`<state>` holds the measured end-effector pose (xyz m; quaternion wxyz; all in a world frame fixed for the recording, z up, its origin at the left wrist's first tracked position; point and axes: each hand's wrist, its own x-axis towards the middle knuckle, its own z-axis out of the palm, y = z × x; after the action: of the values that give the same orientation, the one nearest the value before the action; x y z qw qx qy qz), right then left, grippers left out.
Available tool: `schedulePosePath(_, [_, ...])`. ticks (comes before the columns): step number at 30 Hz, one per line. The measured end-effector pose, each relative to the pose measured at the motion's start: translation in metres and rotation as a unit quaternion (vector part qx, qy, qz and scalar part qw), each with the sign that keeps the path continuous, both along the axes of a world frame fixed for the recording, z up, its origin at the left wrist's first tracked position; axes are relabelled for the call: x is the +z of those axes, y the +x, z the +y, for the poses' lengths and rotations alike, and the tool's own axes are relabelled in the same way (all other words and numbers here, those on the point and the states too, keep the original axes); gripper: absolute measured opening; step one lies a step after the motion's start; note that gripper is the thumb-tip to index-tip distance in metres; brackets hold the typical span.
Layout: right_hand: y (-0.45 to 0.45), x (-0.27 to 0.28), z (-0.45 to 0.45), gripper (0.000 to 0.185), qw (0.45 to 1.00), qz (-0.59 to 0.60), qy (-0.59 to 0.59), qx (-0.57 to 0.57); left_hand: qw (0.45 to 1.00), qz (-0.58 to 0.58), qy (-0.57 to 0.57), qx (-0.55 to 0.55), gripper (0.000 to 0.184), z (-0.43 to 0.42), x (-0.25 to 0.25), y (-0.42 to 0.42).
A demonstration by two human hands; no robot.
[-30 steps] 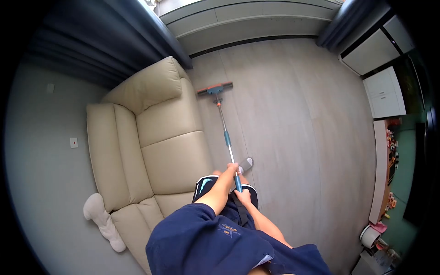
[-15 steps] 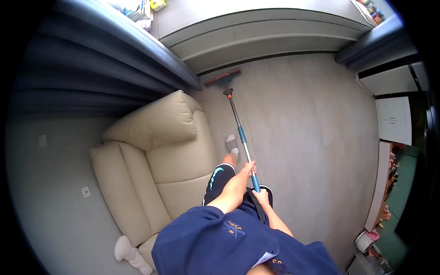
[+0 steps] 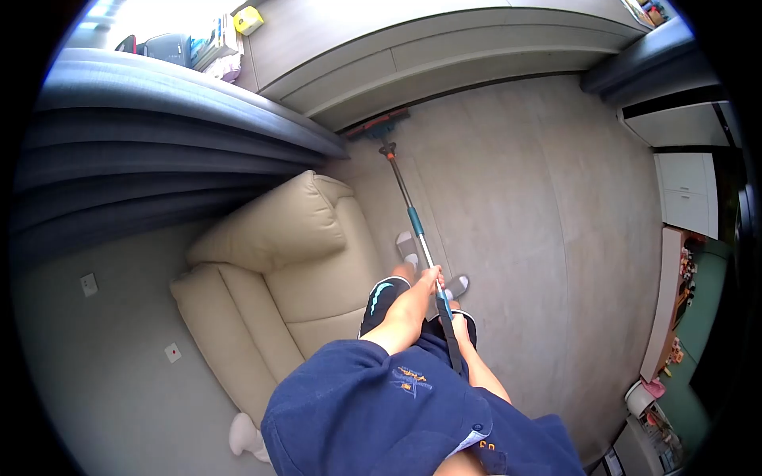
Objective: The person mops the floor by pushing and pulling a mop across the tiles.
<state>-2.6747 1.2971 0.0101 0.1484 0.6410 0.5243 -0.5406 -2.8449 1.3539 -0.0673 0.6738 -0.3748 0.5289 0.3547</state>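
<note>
A long mop (image 3: 403, 184) with a metal pole and blue-green grips runs from my body up to the far floor edge. Its wide red and blue head (image 3: 379, 125) lies on the floor by the base of the window ledge, near the curtain. My left hand (image 3: 432, 278) is wrapped round the pole. Lower down, my right hand (image 3: 458, 324) is at the blue end grip, partly covered by a dark strap (image 3: 452, 341) hanging in front.
The beige sofa (image 3: 321, 270) stands at my left, with a dark blue curtain (image 3: 159, 135) beyond it. A window ledge (image 3: 341, 40) spans the far side. White cabinets (image 3: 686, 190) and a shelf (image 3: 660, 301) line the right. My slippered feet are on the grey floor (image 3: 524, 214).
The mop head has moved forward, away from the sofa's side to the base of the ledge. My feet have stepped forward, and the view has shifted toward the window. Both hands stay on the pole.
</note>
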Motion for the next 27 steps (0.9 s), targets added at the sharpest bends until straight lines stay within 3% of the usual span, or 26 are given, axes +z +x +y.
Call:
schedulePosePath(7, [0.045, 0.011, 0.002, 0.029, 0.996, 0.02, -0.016, 0.088, 1.0, -0.008, 0.014, 0.015, 0.024, -0.007, -0.009, 0.052])
schedulePosePath(10, [0.079, 0.056, 0.006, 0.025, 0.991, 0.099, 0.028, 0.081, 0.999, -0.016, 0.033, 0.025, 0.024, -0.031, -0.009, 0.094])
schedulePosePath(14, [0.11, 0.056, -0.006, 0.025, 0.987, 0.129, 0.055, 0.076, 0.999, 0.004, 0.034, 0.035, 0.022, -0.054, -0.007, 0.13])
schedulePosePath(17, [0.104, 0.048, -0.007, 0.026, 0.979, 0.15, 0.099, 0.098, 0.998, 0.039, 0.047, 0.026, 0.021, -0.055, -0.001, 0.127])
schedulePosePath(20, [0.09, 0.059, -0.001, 0.031, 0.99, 0.102, 0.039, 0.094, 0.994, 0.083, 0.064, 0.015, 0.02, -0.053, -0.004, 0.109])
schedulePosePath(22, [0.072, 0.043, -0.002, 0.034, 0.997, 0.076, -0.012, 0.032, 0.99, 0.114, 0.083, 0.014, 0.02, -0.042, -0.011, 0.084])
schedulePosePath(23, [0.051, 0.052, 0.006, 0.038, 0.999, 0.014, -0.02, 0.028, 0.987, 0.128, 0.096, 0.012, 0.019, -0.034, -0.019, 0.067])
schedulePosePath(25, [0.029, 0.022, 0.009, 0.04, 0.998, 0.04, 0.029, 0.043, 0.982, 0.149, 0.114, 0.016, 0.019, -0.026, -0.027, 0.039])
schedulePosePath(27, [0.004, 0.03, 0.01, 0.041, 0.995, 0.069, 0.05, 0.044, 0.978, 0.167, 0.128, 0.018, 0.018, -0.033, -0.037, 0.018])
